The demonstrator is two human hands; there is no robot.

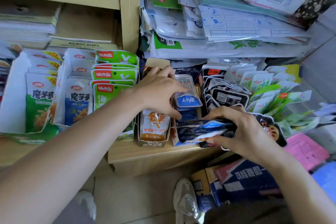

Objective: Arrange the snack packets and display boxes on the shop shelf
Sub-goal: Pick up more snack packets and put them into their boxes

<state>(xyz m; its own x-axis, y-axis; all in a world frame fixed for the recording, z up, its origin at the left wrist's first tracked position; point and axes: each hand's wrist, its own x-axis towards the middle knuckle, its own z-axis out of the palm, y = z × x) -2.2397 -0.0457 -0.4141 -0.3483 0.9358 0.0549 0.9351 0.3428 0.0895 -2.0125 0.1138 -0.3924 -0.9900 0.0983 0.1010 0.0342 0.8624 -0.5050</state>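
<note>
The right hand [241,132] curls round a bundle of packets [201,130] at about five o'clock from the picture's centre, just above the front edge of the shelf [145,152]. The blue, dark and orange-printed wrappers are pinched edge-on, probably so they can slide in as one stack. The left hand [160,89] is splayed wide and holds nothing. Its straight fingertips rest on an upright blue-labelled packet [187,99] at its three o'clock, apparently tipping that row back to make room. Its thumb points down toward the orange display box [154,142] at six o'clock. Green packets [114,76] stand in a row at the hand's nine o'clock, and black packets [227,94] lean at the blue packet's three o'clock. Much is hidden: the left hand covers the orange box's upper packets, and the bundle covers most of whatever box sits behind it. The number of packets in the grip cannot be counted, and it is unclear whether the left thumb touches anything. The print toward the edges is too blurred to read — wide-angle smear.
</note>
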